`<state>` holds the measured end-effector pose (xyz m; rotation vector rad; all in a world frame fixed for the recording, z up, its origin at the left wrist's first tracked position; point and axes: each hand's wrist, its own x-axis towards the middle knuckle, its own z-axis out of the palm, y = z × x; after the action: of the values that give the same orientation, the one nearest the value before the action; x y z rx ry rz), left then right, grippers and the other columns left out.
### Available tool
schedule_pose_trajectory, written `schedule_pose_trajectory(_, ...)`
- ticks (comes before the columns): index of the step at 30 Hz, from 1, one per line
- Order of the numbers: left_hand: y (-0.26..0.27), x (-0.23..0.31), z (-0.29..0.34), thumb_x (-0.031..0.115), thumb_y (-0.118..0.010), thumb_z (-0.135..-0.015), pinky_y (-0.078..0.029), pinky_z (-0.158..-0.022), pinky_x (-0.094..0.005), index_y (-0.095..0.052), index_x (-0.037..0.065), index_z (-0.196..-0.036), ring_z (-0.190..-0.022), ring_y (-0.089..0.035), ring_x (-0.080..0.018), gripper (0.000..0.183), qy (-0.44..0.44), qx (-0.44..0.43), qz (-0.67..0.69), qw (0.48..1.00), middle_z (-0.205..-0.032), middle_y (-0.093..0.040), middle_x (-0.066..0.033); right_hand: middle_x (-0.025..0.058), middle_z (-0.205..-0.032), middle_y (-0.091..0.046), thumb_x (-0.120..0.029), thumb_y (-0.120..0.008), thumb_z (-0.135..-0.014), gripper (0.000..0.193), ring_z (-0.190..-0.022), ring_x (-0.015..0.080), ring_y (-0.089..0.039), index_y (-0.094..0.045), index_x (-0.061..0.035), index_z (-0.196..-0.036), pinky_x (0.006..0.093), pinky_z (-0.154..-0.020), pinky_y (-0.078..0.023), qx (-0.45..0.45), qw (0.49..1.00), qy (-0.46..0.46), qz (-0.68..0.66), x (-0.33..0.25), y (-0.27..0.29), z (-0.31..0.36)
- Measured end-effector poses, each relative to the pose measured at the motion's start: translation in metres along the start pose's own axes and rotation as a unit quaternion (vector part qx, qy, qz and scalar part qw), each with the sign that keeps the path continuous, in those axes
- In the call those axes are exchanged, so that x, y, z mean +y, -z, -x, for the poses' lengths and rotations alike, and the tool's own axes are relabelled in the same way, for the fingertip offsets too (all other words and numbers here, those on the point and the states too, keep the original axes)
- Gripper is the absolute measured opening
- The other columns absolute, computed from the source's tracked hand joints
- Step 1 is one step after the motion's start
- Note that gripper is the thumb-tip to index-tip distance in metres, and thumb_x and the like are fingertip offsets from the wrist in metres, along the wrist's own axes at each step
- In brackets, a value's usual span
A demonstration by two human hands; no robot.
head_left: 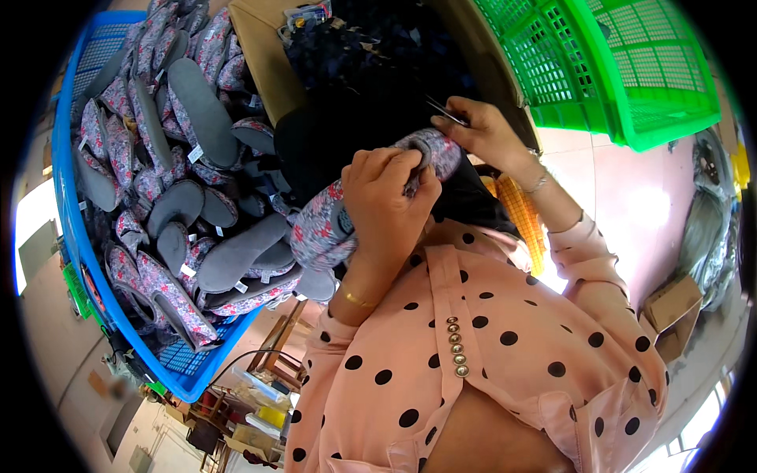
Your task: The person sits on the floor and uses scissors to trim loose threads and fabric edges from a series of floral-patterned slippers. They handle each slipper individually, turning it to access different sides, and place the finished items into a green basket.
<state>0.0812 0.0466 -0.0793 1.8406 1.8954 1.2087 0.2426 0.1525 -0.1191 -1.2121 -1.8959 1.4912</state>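
Note:
My left hand (386,193) is wrapped round a floral slipper (322,232), grey-blue with red and pink flowers. Its fingers press into the opening, and part of the slipper is hidden behind them. At the slipper's far end, my right hand (487,135) is closed on a small pair of metal scissors (446,112). The thin blades point up and to the left, beyond the slipper; the handles are mostly covered by my fingers. The right fingertips are close to the slipper's fabric, and I cannot tell whether they touch it.
On the left, a blue plastic basket (71,193) is heaped with floral slippers (201,114) with grey soles. A cardboard box (264,59) holding dark scraps stands ahead. Green crates (631,130) rise at the far right, with a yellow woven basket (520,217) beside my right forearm.

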Motion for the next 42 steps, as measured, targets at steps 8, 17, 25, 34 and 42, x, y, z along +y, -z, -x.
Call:
schedule_pose_trajectory(8, 0.095, 0.056, -0.041, 0.001, -0.069, -0.077, -0.048, -0.061, -0.0268, -0.066, -0.001, -0.094, -0.066, -0.063, -0.0216, 0.018, 0.107, -0.334, 0.283, 0.893, -0.075, -0.064, -0.0118, 0.013, -0.105, -0.065, -0.045, -0.068, -0.087, 0.058, -0.096, 0.0184, -0.063, -0.062, 0.0071, -0.111, 0.0298, -0.088, -0.048, -0.241, 0.898, 0.074, -0.36, -0.081, 0.022, 0.03)
schedule_pose_trajectory(17, 0.121, 0.027, -0.01, -0.003, -0.054, -0.084, -0.046, -0.069, -0.0204, -0.062, -0.004, -0.102, -0.076, -0.056, -0.0046, 0.019, 0.299, -0.346, 0.409, 0.79, -0.088, -0.061, -0.0039, -0.0037, -0.084, -0.062, -0.019, -0.083, -0.077, 0.038, -0.079, 0.0011, -0.053, -0.063, 0.0015, -0.101, 0.0193, -0.069, -0.045, -0.449, 0.823, -0.056, -0.343, -0.092, 0.015, 0.045)
schedule_pose_trajectory(25, 0.124, 0.005, 0.002, 0.026, -0.091, -0.058, -0.045, -0.088, -0.0271, -0.049, -0.002, -0.125, -0.098, -0.057, -0.0119, 0.084, 0.215, -0.487, 0.413, 0.739, -0.109, -0.06, -0.0068, -0.0013, -0.075, -0.059, -0.019, -0.078, -0.083, 0.027, -0.07, 0.0024, -0.051, -0.064, 0.0007, -0.095, 0.0225, -0.06, -0.042, -0.4, 0.885, -0.028, -0.236, -0.1, -0.014, 0.051)
schedule_pose_trajectory(34, 0.121, 0.01, 0.011, 0.009, -0.086, -0.061, -0.048, -0.083, -0.0229, -0.063, -0.002, -0.116, -0.086, -0.06, -0.0061, 0.061, 0.389, -0.522, 0.471, 0.596, -0.097, -0.068, -0.0016, 0.0037, -0.081, -0.06, -0.037, -0.091, -0.061, 0.06, -0.071, 0.0112, -0.057, -0.058, -0.0023, -0.097, 0.0263, -0.064, -0.045, -0.475, 0.875, 0.006, -0.09, -0.105, -0.009, 0.051)
schedule_pose_trajectory(42, 0.12, 0.002, -0.003, -0.002, -0.077, -0.067, -0.046, -0.074, -0.019, -0.065, 0.0, -0.099, -0.08, -0.056, -0.0022, 0.033, 0.359, -0.392, 0.455, 0.714, -0.087, -0.065, 0.0027, 0.0114, -0.074, -0.06, -0.036, -0.083, -0.072, 0.046, -0.066, 0.0206, -0.058, -0.06, -0.0007, -0.091, 0.0305, -0.061, -0.046, -0.389, 0.918, -0.023, -0.069, -0.115, -0.014, 0.046)
